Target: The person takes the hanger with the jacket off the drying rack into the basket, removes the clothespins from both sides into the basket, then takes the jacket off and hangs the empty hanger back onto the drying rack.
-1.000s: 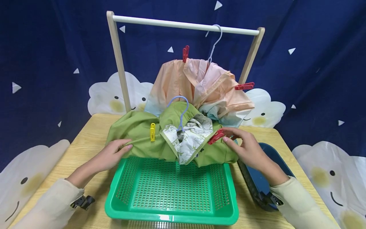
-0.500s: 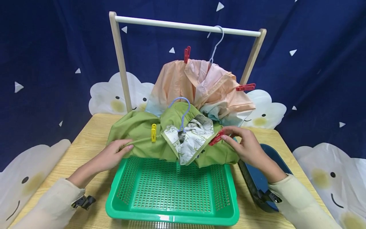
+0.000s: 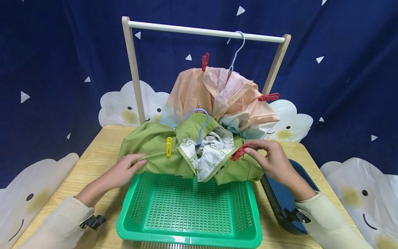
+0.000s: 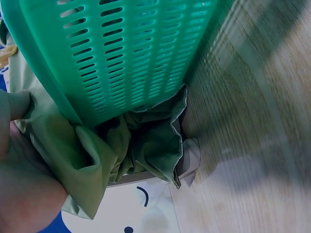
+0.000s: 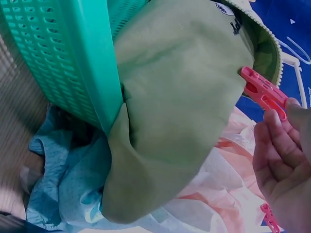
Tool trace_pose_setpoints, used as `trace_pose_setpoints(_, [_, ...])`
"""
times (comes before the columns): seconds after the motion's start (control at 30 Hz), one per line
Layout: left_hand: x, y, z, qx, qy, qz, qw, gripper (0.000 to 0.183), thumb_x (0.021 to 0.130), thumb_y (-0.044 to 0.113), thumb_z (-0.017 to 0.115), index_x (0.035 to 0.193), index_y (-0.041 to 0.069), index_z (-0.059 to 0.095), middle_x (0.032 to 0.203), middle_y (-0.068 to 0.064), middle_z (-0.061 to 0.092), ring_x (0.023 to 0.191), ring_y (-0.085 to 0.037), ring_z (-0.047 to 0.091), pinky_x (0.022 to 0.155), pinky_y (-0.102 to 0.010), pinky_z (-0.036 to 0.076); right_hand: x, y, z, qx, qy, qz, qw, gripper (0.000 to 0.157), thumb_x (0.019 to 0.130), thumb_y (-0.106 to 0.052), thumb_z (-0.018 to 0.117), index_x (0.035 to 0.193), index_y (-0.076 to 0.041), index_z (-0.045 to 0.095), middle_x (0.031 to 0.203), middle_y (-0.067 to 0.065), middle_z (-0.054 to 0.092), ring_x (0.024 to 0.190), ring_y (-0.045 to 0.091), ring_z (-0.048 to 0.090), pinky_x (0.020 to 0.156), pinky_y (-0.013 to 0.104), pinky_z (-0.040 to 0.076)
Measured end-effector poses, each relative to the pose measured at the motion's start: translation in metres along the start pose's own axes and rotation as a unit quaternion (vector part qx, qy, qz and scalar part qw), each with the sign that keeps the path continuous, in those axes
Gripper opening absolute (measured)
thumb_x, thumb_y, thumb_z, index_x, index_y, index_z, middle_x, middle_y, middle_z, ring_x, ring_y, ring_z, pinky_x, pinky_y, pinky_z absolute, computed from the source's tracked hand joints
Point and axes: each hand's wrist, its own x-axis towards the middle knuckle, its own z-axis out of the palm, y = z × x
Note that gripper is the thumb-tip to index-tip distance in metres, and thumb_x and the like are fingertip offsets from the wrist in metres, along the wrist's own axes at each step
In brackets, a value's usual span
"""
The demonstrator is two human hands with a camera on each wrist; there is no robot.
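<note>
Left hand: thumb and fingers pinch the sleeve edge of the green jacket (image 3: 149, 141); the hand (image 3: 125, 169) is at its left end.
Right hand: finger and thumb of this hand (image 3: 275, 160) grip a red clip (image 3: 239, 153), its tip touching the jacket beside the zipper.
Green jacket: draped across the far rim of the green basket (image 3: 186, 239), in front of the peach garment (image 3: 189, 86).
Lining print: line drawings and lettering on the white lining (image 3: 206, 164) (some capitals, too creased to read as a word).
Badge: a small round badge (image 5: 224, 8) with dark marks beside it; its wording is too small to make out.
Yellow clip: this clip (image 3: 169, 147) is on the jacket's left shoulder.
Lilac hanger: its hook (image 3: 207, 120) rises from the neckline.
Rack: the rod (image 3: 205, 31) carries the peach garment's hanger (image 3: 237, 52).
</note>
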Motion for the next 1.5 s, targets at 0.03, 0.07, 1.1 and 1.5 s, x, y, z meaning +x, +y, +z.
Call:
trace_pose_setpoints(0.03, [0.000,0.000,0.000,-0.001,-0.001,0.001,1.0000,0.042,0.109,0.019,0.046,0.139,-0.009,0.054,0.141,-0.029,0.057,0.133,-0.049,0.052,0.107,-0.063,0.043,0.000,0.000,-0.001,0.001,-0.003,0.003,1.000,0.016,0.095,-0.007,0.069,0.109,-0.003,0.075,0.092,0.007,0.078,0.080,-0.005,0.063,0.061,0.016,0.048])
trace_pose_setpoints(0.07, [0.000,0.000,0.000,-0.001,-0.001,0.001,1.0000,0.042,0.109,0.019,0.046,0.139,-0.009,0.054,0.141,-0.030,0.057,0.133,-0.049,0.052,0.107,-0.063,0.043,-0.001,0.000,-0.003,0.002,-0.006,0.004,1.000,0.016,0.095,-0.007,0.069,0.110,-0.003,0.075,0.092,0.007,0.077,0.082,-0.005,0.063,0.065,0.016,0.049])
trace_pose_setpoints(1.1, [0.002,-0.004,-0.001,-0.002,0.005,0.027,0.9996,0.034,0.108,0.016,0.046,0.132,0.000,0.064,0.131,-0.018,0.068,0.126,-0.040,0.061,0.102,-0.058,0.048,-0.007,0.018,-0.031,0.105,0.022,-0.012,0.994,0.018,0.093,0.011,0.062,0.110,0.011,0.069,0.094,-0.026,0.071,0.084,-0.007,0.067,0.077,0.008,0.053])
trace_pose_setpoints(1.5, [0.002,-0.002,-0.002,-0.003,-0.001,0.019,0.9998,0.037,0.109,0.018,0.045,0.136,-0.003,0.060,0.135,-0.022,0.064,0.129,-0.044,0.057,0.104,-0.060,0.046,-0.015,0.038,-0.050,0.067,0.002,0.030,0.997,0.022,0.098,0.002,0.061,0.117,0.010,0.069,0.098,-0.029,0.068,0.085,-0.009,0.066,0.076,0.008,0.053])
